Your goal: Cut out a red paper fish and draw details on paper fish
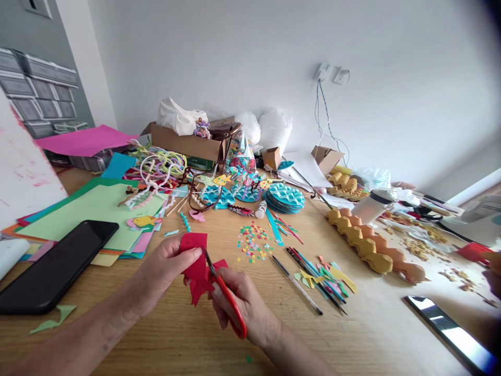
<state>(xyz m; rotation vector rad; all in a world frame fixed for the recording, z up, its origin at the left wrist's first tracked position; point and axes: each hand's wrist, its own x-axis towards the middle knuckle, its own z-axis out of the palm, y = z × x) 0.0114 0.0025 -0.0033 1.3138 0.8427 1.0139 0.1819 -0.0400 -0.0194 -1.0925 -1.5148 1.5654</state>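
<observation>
Red paper [195, 263] is pinched between the thumb and fingers of my left hand [172, 258], its lower part cut into pointed shapes. My right hand [245, 300] grips red-handled scissors [230, 303] by the loops. The dark blades point up and rest at the paper's right edge; whether they are fully closed is unclear. Both hands are close together above the wooden table [156, 324]. Just beyond them lie a curly turquoise strip [185, 222] and scattered paper dots [254, 243].
A black phone [58, 266] and coloured sheets [90, 209] lie at left. Pencils [317, 277] and paper scraps are right of my hands, with egg-carton strips [360, 240] beyond. Another phone [450, 334] lies near a person's hand [492, 277] at the right edge.
</observation>
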